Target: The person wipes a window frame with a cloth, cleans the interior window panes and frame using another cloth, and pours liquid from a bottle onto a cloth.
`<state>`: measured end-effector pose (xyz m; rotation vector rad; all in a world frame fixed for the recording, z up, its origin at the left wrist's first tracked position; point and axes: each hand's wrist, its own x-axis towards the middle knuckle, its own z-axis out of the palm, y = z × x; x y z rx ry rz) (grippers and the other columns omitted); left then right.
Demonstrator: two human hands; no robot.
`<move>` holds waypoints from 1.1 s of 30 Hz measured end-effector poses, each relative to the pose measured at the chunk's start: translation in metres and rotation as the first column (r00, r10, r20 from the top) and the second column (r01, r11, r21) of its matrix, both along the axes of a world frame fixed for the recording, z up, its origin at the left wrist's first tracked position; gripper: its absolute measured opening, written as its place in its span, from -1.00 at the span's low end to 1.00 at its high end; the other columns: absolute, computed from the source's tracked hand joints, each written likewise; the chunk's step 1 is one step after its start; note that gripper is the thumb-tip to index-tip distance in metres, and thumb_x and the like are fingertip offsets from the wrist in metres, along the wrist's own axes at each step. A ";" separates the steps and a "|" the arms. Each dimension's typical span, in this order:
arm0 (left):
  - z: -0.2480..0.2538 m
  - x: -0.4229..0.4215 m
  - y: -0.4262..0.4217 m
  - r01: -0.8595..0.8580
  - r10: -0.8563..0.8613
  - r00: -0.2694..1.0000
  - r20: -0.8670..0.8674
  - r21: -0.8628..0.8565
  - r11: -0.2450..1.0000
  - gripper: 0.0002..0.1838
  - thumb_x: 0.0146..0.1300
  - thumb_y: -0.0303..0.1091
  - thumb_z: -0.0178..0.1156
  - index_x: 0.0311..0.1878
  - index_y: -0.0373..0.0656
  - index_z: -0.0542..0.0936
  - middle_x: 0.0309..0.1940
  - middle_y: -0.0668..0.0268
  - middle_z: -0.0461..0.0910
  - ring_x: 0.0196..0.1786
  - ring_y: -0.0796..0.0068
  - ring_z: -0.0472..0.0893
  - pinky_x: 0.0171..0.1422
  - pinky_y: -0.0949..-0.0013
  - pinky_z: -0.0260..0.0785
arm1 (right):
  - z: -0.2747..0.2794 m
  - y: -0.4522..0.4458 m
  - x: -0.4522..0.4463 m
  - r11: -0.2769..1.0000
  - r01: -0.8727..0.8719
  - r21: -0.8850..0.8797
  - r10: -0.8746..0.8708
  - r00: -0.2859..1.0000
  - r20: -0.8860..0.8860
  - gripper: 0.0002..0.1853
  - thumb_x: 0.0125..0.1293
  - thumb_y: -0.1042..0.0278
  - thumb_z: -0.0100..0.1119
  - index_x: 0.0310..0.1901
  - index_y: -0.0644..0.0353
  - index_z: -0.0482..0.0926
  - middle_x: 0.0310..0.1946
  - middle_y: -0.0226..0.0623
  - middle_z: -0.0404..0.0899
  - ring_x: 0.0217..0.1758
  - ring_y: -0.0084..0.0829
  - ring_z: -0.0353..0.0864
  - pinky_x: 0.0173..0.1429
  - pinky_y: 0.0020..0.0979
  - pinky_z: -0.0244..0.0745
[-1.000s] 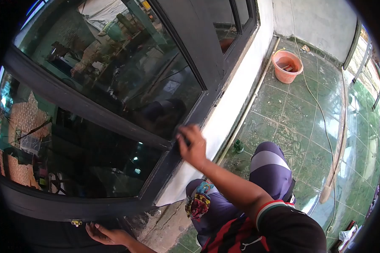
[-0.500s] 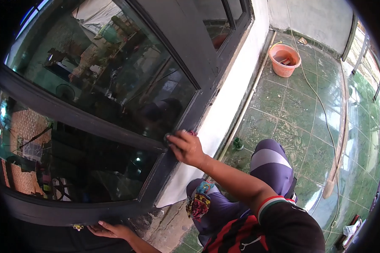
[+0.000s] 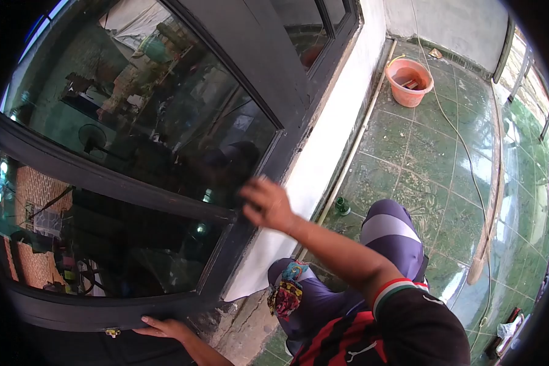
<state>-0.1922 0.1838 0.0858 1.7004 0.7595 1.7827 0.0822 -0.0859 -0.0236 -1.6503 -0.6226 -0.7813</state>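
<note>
A dark-framed window sash (image 3: 113, 160) with two glass panes fills the left side of the view. My right hand (image 3: 269, 204) is at the frame's right stile, near where the middle bar meets it. Its fingers are curled and smeared by motion; whatever lies beneath them is hidden. Down at the sash's bottom rail, my left hand (image 3: 165, 328) grips the edge, thumb on the near face, beside a small brass latch (image 3: 112, 332). A colourful patterned cloth (image 3: 288, 291) rests on my knee.
An orange bucket (image 3: 409, 97) with things inside stands on the green tiled floor (image 3: 421, 158). A small green bottle (image 3: 342, 206) is close to the wall. A pale pipe (image 3: 361, 141) runs along the wall base, and a thin hose (image 3: 470, 161) crosses the floor.
My right hand has shifted slightly along the frame and is now blurred. My left hand stays at the bottom rail, a little to the right of before. The view has shifted slightly.
</note>
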 end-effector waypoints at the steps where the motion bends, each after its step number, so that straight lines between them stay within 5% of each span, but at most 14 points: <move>1: 0.000 -0.001 0.001 0.012 -0.012 1.000 0.003 0.006 1.000 -0.22 0.61 -0.02 0.09 0.61 -0.35 0.06 0.49 -0.10 0.27 0.40 0.14 0.43 0.50 0.18 0.32 | 0.003 -0.009 0.024 0.986 0.079 0.146 -0.081 0.997 0.007 -0.70 0.13 0.41 0.35 -0.06 0.13 0.70 -0.10 -0.12 0.65 -0.04 -0.02 0.69 -0.04 -0.12 0.64; 3: -0.005 -0.002 0.005 0.034 -0.034 0.999 0.018 0.014 0.999 -0.21 0.60 -0.01 0.09 0.62 -0.35 0.06 0.48 -0.10 0.28 0.40 0.13 0.44 0.50 0.19 0.33 | 0.021 -0.037 0.059 0.916 0.335 0.218 -0.285 0.930 -0.233 -0.75 0.19 0.46 0.29 -0.07 0.20 0.69 -0.10 -0.10 0.64 -0.04 -0.01 0.68 -0.07 -0.16 0.62; 7: -0.012 -0.003 0.016 -0.015 0.014 1.000 0.023 0.033 0.999 -0.20 0.61 0.00 0.09 0.62 -0.35 0.05 0.48 -0.11 0.28 0.39 0.13 0.44 0.50 0.19 0.34 | 0.020 -0.022 0.051 0.898 0.408 0.167 -0.371 0.903 -0.215 -0.70 0.20 0.45 0.30 0.00 0.19 0.67 -0.08 -0.10 0.63 -0.11 0.00 0.70 -0.07 -0.17 0.62; 9: -0.015 -0.006 0.021 -0.019 0.019 1.000 0.012 0.053 0.998 -0.20 0.61 0.01 0.08 0.62 -0.35 0.05 0.47 -0.11 0.29 0.39 0.12 0.44 0.50 0.19 0.33 | 0.012 -0.003 0.010 0.967 0.222 0.125 -0.216 0.975 -0.061 -0.64 0.11 0.43 0.39 0.00 0.17 0.67 -0.01 -0.10 0.63 -0.07 -0.02 0.73 -0.08 -0.17 0.68; 11: -0.006 0.003 0.002 -0.016 0.016 1.000 0.013 0.022 1.000 -0.19 0.61 0.02 0.08 0.62 -0.35 0.05 0.48 -0.11 0.28 0.39 0.13 0.44 0.50 0.19 0.33 | 0.011 0.002 -0.015 0.999 0.000 0.050 0.005 0.995 -0.099 -0.63 0.12 0.45 0.42 0.00 0.16 0.67 -0.02 -0.09 0.65 -0.02 -0.02 0.74 -0.02 -0.16 0.69; 13: -0.004 0.003 -0.002 -0.023 0.023 1.000 0.010 0.015 1.000 -0.19 0.61 0.02 0.08 0.62 -0.36 0.05 0.48 -0.11 0.28 0.40 0.14 0.44 0.49 0.19 0.34 | 0.016 -0.005 0.009 0.968 0.103 0.228 -0.089 0.993 -0.072 -0.66 0.16 0.47 0.38 0.01 0.21 0.65 0.00 -0.07 0.65 -0.03 0.03 0.73 0.05 -0.15 0.64; 15: -0.007 0.001 0.005 -0.034 0.034 0.999 0.005 0.036 0.999 -0.18 0.60 0.03 0.08 0.62 -0.36 0.05 0.49 -0.11 0.28 0.40 0.14 0.44 0.49 0.20 0.34 | 0.028 -0.026 0.035 0.895 0.252 0.369 -0.117 0.929 -0.352 -0.71 0.22 0.47 0.30 -0.01 0.24 0.65 0.02 -0.03 0.64 -0.01 0.06 0.70 0.09 -0.17 0.59; 17: -0.007 0.002 0.004 -0.033 0.032 0.999 0.029 0.027 0.999 -0.18 0.60 0.04 0.07 0.62 -0.36 0.05 0.49 -0.11 0.28 0.41 0.15 0.44 0.49 0.20 0.34 | 0.044 -0.056 0.055 0.905 0.302 0.300 -0.110 0.847 -0.520 -0.74 0.23 0.46 0.25 -0.04 0.25 0.67 -0.01 0.01 0.65 0.01 0.06 0.68 0.07 -0.20 0.57; 23: -0.005 0.009 -0.004 -0.059 0.057 0.997 0.049 0.039 0.998 -0.26 0.62 -0.03 0.07 0.59 -0.38 0.13 0.45 -0.11 0.32 0.38 0.15 0.45 0.48 0.19 0.33 | 0.054 -0.079 0.064 0.987 0.162 0.025 -0.132 0.875 -0.466 -0.70 0.14 0.47 0.26 -0.06 0.27 0.68 -0.08 0.09 0.66 -0.02 0.07 0.68 0.11 -0.18 0.55; 26: -0.009 0.006 0.003 -0.067 0.063 0.997 0.050 0.089 0.994 -0.29 0.62 -0.06 0.07 0.57 -0.39 0.17 0.44 -0.10 0.34 0.37 0.16 0.46 0.47 0.20 0.33 | 0.053 -0.070 0.070 0.957 0.267 0.111 -0.196 0.882 -0.427 -0.67 0.09 0.45 0.34 -0.07 0.30 0.68 -0.12 0.10 0.67 -0.06 0.07 0.69 0.09 -0.15 0.56; 29: -0.011 0.003 0.005 -0.042 0.038 0.999 0.035 0.118 0.992 -0.28 0.63 -0.05 0.07 0.57 -0.40 0.16 0.44 -0.10 0.33 0.37 0.16 0.45 0.48 0.20 0.32 | 0.066 -0.072 0.067 0.963 0.256 0.079 -0.152 0.766 -0.625 -0.63 0.04 0.43 0.40 -0.08 0.34 0.66 -0.17 0.09 0.68 -0.09 0.10 0.70 0.07 -0.13 0.58; 33: -0.015 0.002 0.010 -0.011 0.005 0.998 0.065 0.095 0.995 -0.27 0.63 -0.05 0.06 0.59 -0.39 0.12 0.45 -0.10 0.32 0.38 0.15 0.45 0.49 0.20 0.31 | 0.057 -0.069 0.077 0.932 0.361 0.025 -0.313 0.838 -0.447 -0.65 0.03 0.42 0.43 -0.12 0.35 0.70 -0.21 0.07 0.70 -0.14 0.08 0.72 0.04 -0.13 0.61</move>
